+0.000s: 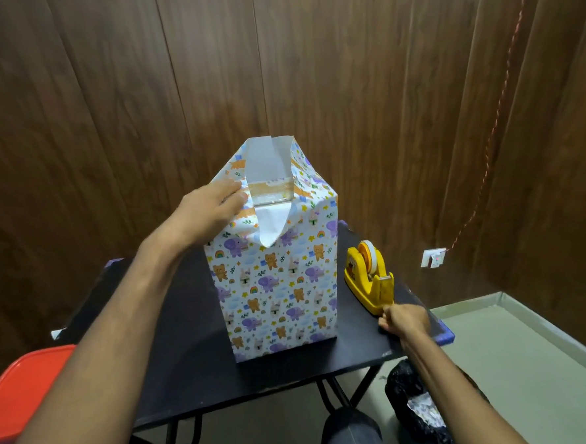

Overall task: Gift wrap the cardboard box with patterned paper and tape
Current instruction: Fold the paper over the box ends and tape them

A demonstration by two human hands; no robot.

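Right now we see a tall cardboard box [275, 284] standing upright at the middle of the black worktop [181, 331], wrapped on its sides in patterned paper [287, 256] printed with bears, elephants and rainbows. At the top, the paper is only partly folded: white undersides of two flaps show, one standing up at the far edge and one drooping over the near edge, with a strip of bare cardboard and shiny tape between them.

Our left hand [212, 209] lies on the left top fold of the paper, fingers straight and pressing it flat; its grip is wide and holds nothing. Our right hand [402, 319] sits at the near end of the yellow tape dispenser [370, 279], which stands just right of the box. Its fingers are curled as if pinching at the cutter end, but we cannot tell what, if anything, they hold.

A red lid [24, 392] lies at the near left edge, and a black bag [412, 406] sits on the floor at the near right.
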